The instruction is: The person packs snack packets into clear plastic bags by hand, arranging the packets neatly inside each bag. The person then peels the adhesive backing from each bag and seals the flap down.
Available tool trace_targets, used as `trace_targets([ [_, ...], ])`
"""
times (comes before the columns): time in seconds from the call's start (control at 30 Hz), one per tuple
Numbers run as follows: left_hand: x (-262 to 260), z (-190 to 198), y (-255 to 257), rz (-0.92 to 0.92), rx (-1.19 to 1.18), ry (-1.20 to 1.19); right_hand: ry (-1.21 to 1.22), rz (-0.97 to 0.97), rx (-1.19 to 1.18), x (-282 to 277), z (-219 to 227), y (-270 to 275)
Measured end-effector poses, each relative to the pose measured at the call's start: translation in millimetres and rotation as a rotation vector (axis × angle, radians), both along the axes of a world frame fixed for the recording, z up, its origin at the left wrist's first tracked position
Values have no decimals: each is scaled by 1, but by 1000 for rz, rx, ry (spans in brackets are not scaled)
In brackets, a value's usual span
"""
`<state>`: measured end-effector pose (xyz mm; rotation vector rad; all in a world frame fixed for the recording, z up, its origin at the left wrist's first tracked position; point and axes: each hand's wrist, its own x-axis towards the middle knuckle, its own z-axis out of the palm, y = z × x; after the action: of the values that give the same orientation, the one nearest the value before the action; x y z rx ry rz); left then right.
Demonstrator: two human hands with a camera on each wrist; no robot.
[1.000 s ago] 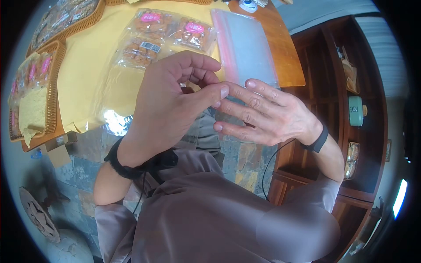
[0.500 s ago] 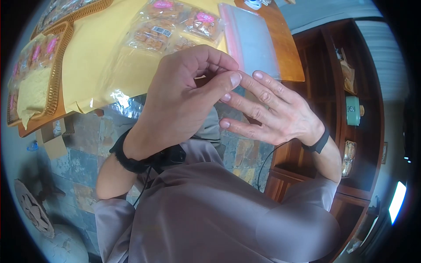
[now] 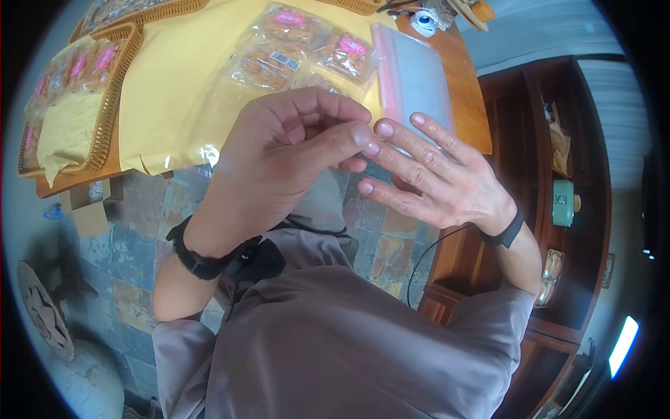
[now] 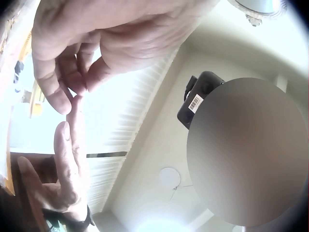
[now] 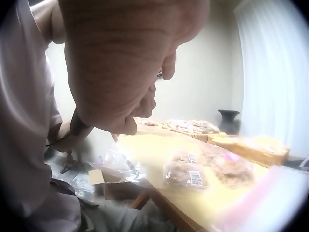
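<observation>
In the head view my left hand [image 3: 276, 164] has curled fingers, with thumb and index finger pinching the tip of one right finger. My right hand [image 3: 450, 178] holds its fingers straight and spread, back of the hand showing; its thumb is largely hidden. The left wrist view shows the left hand [image 4: 108, 41] above, meeting a fingertip of the right hand [image 4: 65, 179]. From the right wrist, the near hand [image 5: 120, 63] covers the contact. Beyond both hands lie clear packs of brown snacks [image 3: 269, 63] and a stack of clear bags [image 3: 419, 77].
Yellow cloth [image 3: 181, 77] covers much of the wooden table [image 3: 471, 91]. A wicker basket [image 3: 115, 101] with packs stands at the left. Wooden shelves [image 3: 520, 119] rise at the right. An open cardboard box [image 3: 91, 216] sits on the floor below the table.
The left thumb and index finger have shifted from one right fingertip to the neighbouring one, nearer the body. The released finger now stands free. The head view has shifted slightly.
</observation>
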<state>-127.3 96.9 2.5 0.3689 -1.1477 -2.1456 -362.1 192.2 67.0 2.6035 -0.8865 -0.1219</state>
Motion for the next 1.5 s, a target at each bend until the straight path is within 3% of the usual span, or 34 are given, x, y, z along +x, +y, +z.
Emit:
trace_targets([
  [0.1, -1, 3, -5, -20, -67, -108, -5, 27, -14, -4, -5, -7],
  [0.27, -6, 5, -13, 68, -369, -349, 63, 101, 14, -14, -5, -19],
  [0.6, -24, 19, -16, -39, -413, -635, 98, 140, 3, -37, -12, -20],
  [0.8, -36, 16, -9, -47, -361, -527, -64, 123, -31, -53, -24, -13],
  [0.9, -39, 5, -7, -94, -204, -374, -151, 125, -64, -58, -33, -7],
  [0.97, -41, -4, -4, -168, -2, -136, -164, 118, -94, -62, -41, -5],
  [1.07, -44, -8, 8, -160, 156, -42, -182, 104, -93, -69, -44, -2],
  [1.27, -52, 0, 16, -68, 231, -129, -204, 77, -122, -74, -41, 2],
  [1.5, -62, 9, 19, -89, 171, -150, -272, -7, -204, -79, -37, -1],
])
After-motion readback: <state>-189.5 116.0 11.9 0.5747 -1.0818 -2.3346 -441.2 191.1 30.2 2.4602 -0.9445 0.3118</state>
